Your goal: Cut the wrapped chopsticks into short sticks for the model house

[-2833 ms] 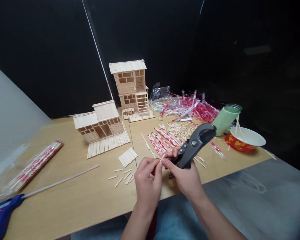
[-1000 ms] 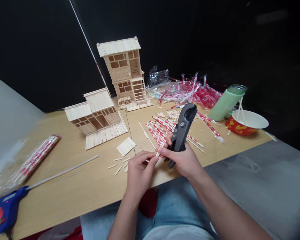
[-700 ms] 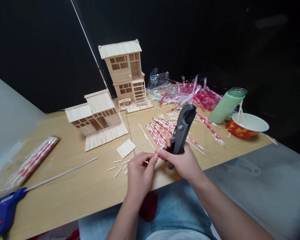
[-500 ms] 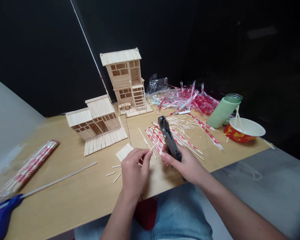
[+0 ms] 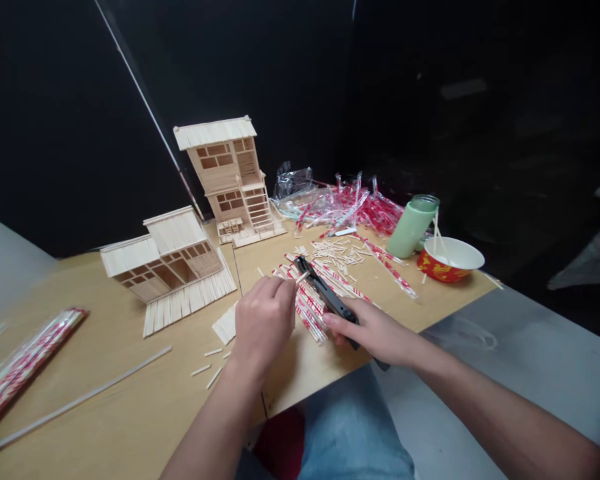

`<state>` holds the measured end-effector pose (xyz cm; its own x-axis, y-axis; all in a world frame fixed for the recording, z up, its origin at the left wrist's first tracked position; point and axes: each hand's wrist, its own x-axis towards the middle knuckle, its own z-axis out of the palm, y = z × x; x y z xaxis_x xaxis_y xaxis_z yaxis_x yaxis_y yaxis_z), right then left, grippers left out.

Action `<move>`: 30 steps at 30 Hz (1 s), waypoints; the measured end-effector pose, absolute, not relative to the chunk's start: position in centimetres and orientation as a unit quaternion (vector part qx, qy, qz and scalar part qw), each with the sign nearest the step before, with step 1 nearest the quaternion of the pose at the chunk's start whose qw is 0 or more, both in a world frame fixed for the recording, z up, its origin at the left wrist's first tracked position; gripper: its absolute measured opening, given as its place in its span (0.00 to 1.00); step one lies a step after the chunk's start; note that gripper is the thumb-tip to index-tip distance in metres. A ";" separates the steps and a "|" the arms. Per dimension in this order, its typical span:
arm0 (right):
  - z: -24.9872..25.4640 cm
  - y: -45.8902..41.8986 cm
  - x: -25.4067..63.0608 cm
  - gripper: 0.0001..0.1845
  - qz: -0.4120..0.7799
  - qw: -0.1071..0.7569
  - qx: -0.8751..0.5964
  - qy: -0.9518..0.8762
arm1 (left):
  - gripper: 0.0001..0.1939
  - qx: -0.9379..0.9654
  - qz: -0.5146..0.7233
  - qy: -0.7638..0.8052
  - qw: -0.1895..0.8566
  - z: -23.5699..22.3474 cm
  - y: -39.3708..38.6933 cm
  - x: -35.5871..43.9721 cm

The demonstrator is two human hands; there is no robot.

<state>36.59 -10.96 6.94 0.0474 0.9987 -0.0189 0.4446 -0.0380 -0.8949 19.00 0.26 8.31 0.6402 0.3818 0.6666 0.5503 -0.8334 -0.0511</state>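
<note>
My left hand (image 5: pixel 265 317) is closed on a short wooden stick (image 5: pixel 303 277), whose tip reaches the jaws of dark multi-tool pliers (image 5: pixel 330 297). The pliers are gripped in my right hand (image 5: pixel 363 327), jaws pointing away from me. Whether the jaws bite the stick I cannot tell. Beneath them lie red-and-white wrapped chopsticks (image 5: pixel 310 317). A small panel of sticks (image 5: pixel 225 325) is partly hidden behind my left hand, with loose cut sticks (image 5: pixel 201 370) near my left wrist. Further back, many cut stick pieces (image 5: pixel 337 253) are scattered.
A low stick-built house (image 5: pixel 175 247) and a two-storey one (image 5: pixel 225 180) stand at the back left. Crumpled wrappers (image 5: pixel 360 207), a green bottle (image 5: pixel 411 230) and a red bowl (image 5: pixel 437 267) are to the right. A packed chopstick bundle (image 5: pixel 30 363) and a long glue stick (image 5: pixel 90 393) lie left.
The pliers have tilted down to the left, and their jaws now meet the stick in my left hand. My left hand has turned knuckles up. The view has swung right.
</note>
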 end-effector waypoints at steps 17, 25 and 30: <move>5.5 -11.2 42.9 0.32 0.397 0.364 -0.714 -0.449 | 0.12 -0.951 -0.171 -0.253 0.039 9.7 1.9 29.3; 5.9 -8.3 49.7 0.14 0.153 0.255 -0.846 -0.443 | 0.13 -0.926 -0.189 -0.327 -0.028 8.2 -0.2 22.2; 4.7 -4.2 52.4 0.15 0.046 0.207 -0.869 -0.448 | 0.12 -0.857 -0.272 -0.436 -0.015 4.7 -2.8 12.3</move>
<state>52.44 -4.15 4.75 0.5949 0.7968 0.1054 0.7588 -0.5136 -0.4006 12.35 -2.78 4.65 0.4706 0.7564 0.4542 0.7402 -0.6187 0.2634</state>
